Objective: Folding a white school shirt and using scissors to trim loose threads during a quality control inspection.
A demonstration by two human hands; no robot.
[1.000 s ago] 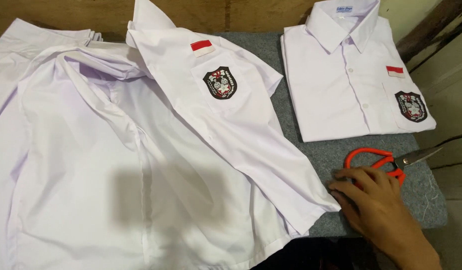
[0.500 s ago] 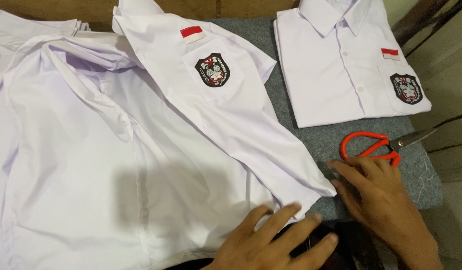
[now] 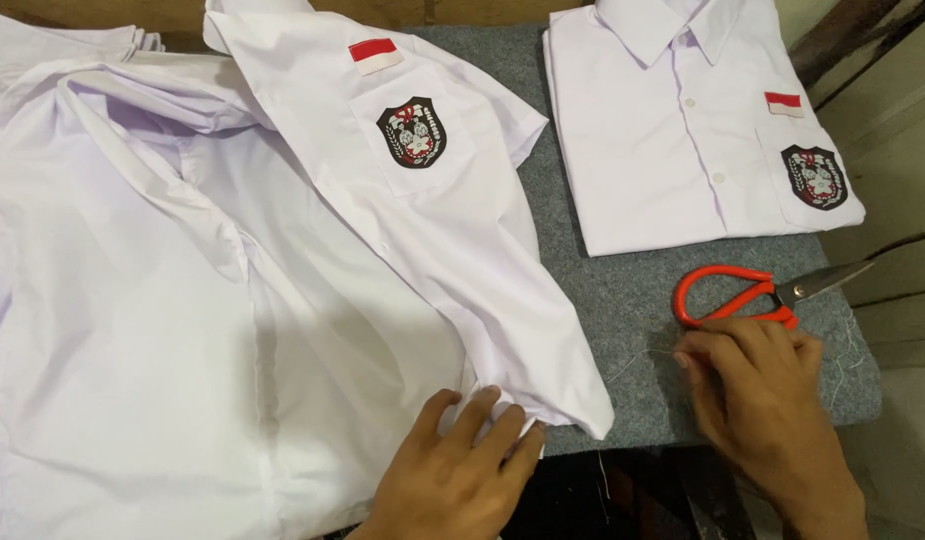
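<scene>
Folded shirt (image 3: 672,130) lies finished far right. Open shirt (image 3: 232,300) remains unfolded: left hand (image 3: 452,470) rests flat on its hem; right hand (image 3: 757,390), loosely curled and empty, touches orange scissors (image 3: 732,297).

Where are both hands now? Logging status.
Left hand flat on open white shirt hem. Right hand at red scissors handles, grip unclear. Folded shirt clear.

Single head-worn view, looking steeply down and close over the grey felt-covered table (image 3: 622,300), with the spread white short-sleeved shirt (image 3: 232,300) filling the left, both hands at the bottom edge.
</scene>
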